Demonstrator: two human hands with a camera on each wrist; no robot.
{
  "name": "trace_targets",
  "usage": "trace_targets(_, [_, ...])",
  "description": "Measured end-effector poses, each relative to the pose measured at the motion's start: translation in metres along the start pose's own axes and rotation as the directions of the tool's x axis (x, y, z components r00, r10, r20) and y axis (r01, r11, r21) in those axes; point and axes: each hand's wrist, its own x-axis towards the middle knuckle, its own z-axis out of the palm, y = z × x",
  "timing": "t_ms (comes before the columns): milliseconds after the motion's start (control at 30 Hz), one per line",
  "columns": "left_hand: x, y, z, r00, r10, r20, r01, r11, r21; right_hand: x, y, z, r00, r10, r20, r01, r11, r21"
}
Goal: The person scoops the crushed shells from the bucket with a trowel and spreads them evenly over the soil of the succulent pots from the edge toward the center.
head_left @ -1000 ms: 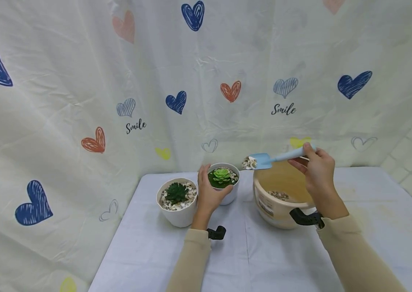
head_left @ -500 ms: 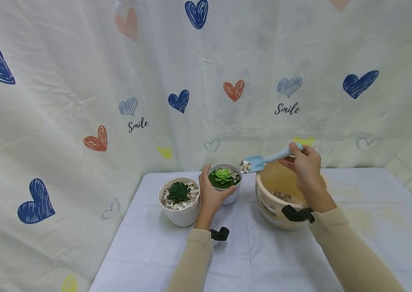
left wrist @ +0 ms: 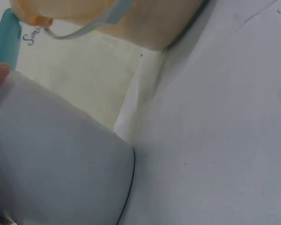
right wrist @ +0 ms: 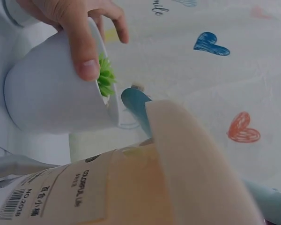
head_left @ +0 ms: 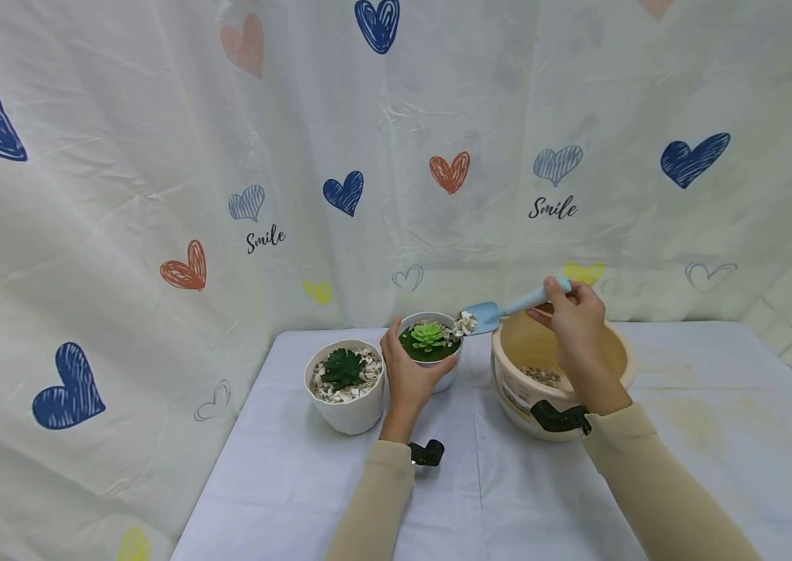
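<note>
My left hand grips a white pot at its rim, thumb on the near right side and fingers round the left. In that pot sits a light green succulent among green moss and some pale stones. My right hand holds a light blue hand trowel by its handle. Whitish pebbles lie on the trowel's tip, at the pot's right rim. The right wrist view shows my left thumb on the white pot, with the trowel blade close to its mouth.
A second white pot with a dark green succulent and pale stones stands left of my left hand. A beige bucket with pebbles at its bottom stands below my right hand. A heart-printed curtain hangs behind the cloth-covered table.
My right hand has moved left, bringing the trowel and its pebbles from above the bucket's left edge to the pot's right rim. My left hand keeps its grip on the pot.
</note>
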Motion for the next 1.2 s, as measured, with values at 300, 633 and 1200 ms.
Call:
trace_targets(300, [0.0,-0.008,-0.001,0.999,-0.036,-0.006,0.036,0.997,-0.07,-0.006,0.006,0.006,0.999,-0.051,-0.013,0.05,0.998,-0.049])
trace_targets(633, [-0.004,-0.002,0.004,0.993,-0.069,-0.092,0.061,0.994,-0.087,-0.012,0.011,0.014,0.996,-0.082,-0.033,0.079,0.993,-0.085])
trace_targets(1200, [-0.004,-0.014,0.001,0.999,-0.031,-0.014,0.029,0.99,-0.135,-0.012,0.019,0.021,0.987,-0.15,-0.048,0.141,0.977,-0.16])
